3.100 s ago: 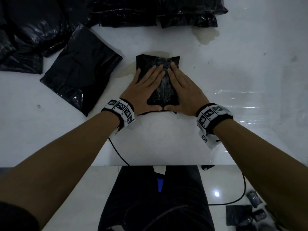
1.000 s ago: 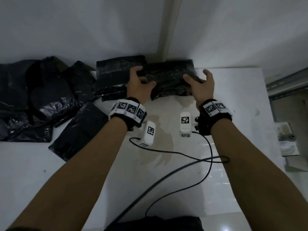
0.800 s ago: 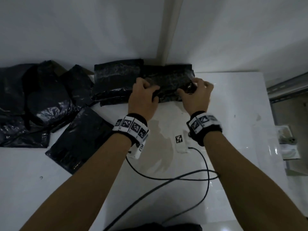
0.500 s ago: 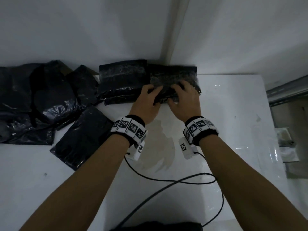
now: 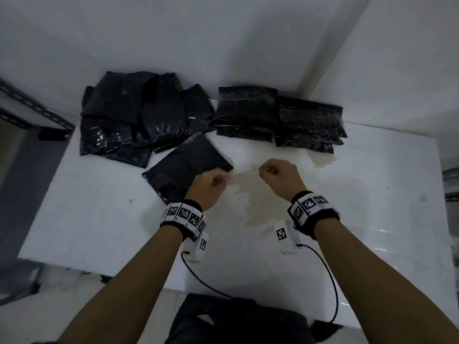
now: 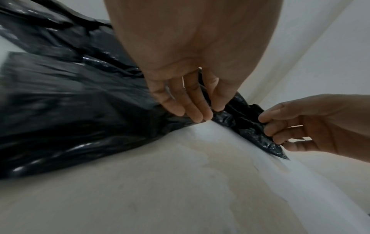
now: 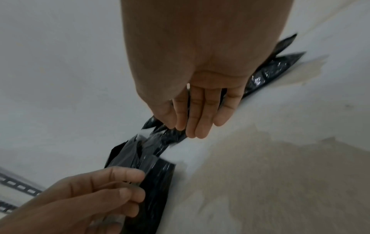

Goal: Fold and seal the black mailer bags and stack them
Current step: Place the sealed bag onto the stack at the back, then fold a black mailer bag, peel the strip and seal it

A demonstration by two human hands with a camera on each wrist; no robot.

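My left hand [image 5: 211, 184] and right hand [image 5: 278, 175] hover side by side over the middle of the white table [image 5: 360, 219], fingers curled. A thin clear strip [image 7: 145, 158] seems to run between them, pinched by the left hand [image 7: 120, 182] and reaching the right hand's fingertips [image 7: 190, 126]. An unfolded flat black mailer bag [image 5: 178, 167] lies just left of and under my left hand. Two stacks of folded black bags [image 5: 246, 112] [image 5: 310, 122] sit at the back against the wall.
A loose pile of black bags [image 5: 129, 115] fills the back left corner. A pale stain [image 5: 250, 197] marks the table between my hands. A metal shelf rail [image 5: 24, 105] stands at the far left. Wrist cables [image 5: 332, 281] hang over the near edge.
Both hands have left the right-hand stack, where they were pressing a folded bag, and pulled back toward me over the table's middle. Their fingers have curled in.
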